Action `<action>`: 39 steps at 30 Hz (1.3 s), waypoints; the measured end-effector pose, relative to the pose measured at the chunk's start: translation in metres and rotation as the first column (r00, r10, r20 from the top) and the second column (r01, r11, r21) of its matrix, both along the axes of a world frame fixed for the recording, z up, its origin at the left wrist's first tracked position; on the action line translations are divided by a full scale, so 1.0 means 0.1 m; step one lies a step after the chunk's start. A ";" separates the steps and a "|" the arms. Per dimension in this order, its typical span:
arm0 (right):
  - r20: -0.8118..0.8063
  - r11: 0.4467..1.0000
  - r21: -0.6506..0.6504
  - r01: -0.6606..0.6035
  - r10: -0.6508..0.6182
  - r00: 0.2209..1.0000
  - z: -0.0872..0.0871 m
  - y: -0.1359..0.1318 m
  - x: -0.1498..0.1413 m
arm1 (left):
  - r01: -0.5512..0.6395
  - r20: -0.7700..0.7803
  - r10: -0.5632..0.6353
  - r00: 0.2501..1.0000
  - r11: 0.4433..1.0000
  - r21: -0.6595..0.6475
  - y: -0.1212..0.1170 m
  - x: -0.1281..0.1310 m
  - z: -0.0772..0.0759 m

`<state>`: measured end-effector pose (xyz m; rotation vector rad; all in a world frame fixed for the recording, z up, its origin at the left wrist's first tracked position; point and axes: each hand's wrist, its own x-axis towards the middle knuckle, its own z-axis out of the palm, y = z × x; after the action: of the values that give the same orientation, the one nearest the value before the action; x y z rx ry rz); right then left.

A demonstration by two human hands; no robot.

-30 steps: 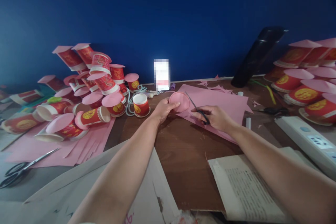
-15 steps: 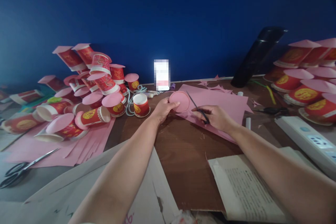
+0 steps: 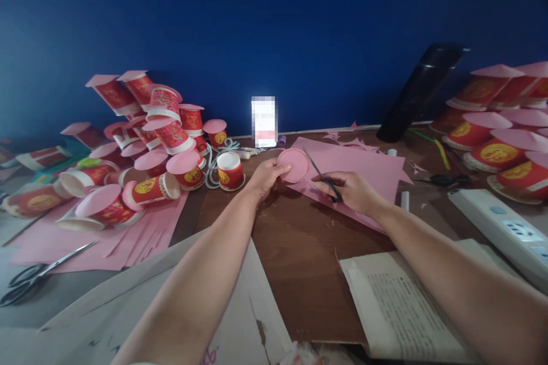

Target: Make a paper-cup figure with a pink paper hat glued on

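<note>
My left hand [image 3: 266, 178] pinches the left edge of a round pink paper disc [image 3: 295, 165], thumb on top. A thin raised-looking rim runs round the disc. In my right hand [image 3: 349, 189] is a pair of dark scissors [image 3: 315, 162], fingers closed round the handles. The blades point up and left, close to the disc's right edge; whether they touch it I cannot tell. Behind and below both hands lies a large pink paper sheet [image 3: 359, 162] with cut edges. Left of my left hand stands a red paper cup [image 3: 230, 172] with a white rim.
Several red cups with pink paper tops are piled at left [image 3: 166, 136] and right [image 3: 496, 151]. Another pair of scissors [image 3: 38, 279] lies at far left. A lit phone [image 3: 264, 121], a black bottle [image 3: 422, 91], a power strip [image 3: 505, 228] and a printed booklet [image 3: 398, 302] surround the workspace.
Hardly anything differs. My left hand and the disc have shifted very slightly; the scissors in my right hand stay nearly in place.
</note>
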<state>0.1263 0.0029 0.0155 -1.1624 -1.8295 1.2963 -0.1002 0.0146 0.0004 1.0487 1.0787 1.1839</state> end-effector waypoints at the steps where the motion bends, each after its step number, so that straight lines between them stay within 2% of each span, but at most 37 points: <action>1: 0.004 1.000 0.002 0.000 0.000 1.000 0.00 0.00 0.00 | -0.003 0.005 0.003 1.000 1.000 -0.003 -0.01 0.00 0.01; 9: -0.004 1.000 -0.002 0.000 0.000 1.000 0.03 -0.02 -0.02 | -0.020 0.022 0.021 1.000 0.999 -0.040 -0.06 0.03 0.09; 21: -0.048 0.999 -0.037 -0.019 0.018 0.999 0.04 -0.03 -0.04 | -0.012 -0.003 0.012 1.000 0.999 -0.049 -0.05 0.02 0.08; 27: -0.039 0.999 -0.005 -0.032 0.032 0.999 0.03 -0.03 -0.02 | -0.002 -0.016 0.001 1.000 0.999 -0.046 -0.03 0.01 0.06; 39: 0.069 0.999 0.051 -0.007 0.004 0.998 -0.05 0.04 0.02 | 0.009 -0.009 -0.010 1.000 0.998 -0.062 -0.06 0.01 0.08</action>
<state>0.1279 0.0064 0.0104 -1.1887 -1.9057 1.2183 -0.0990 0.0091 0.0088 1.0112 1.1097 1.1321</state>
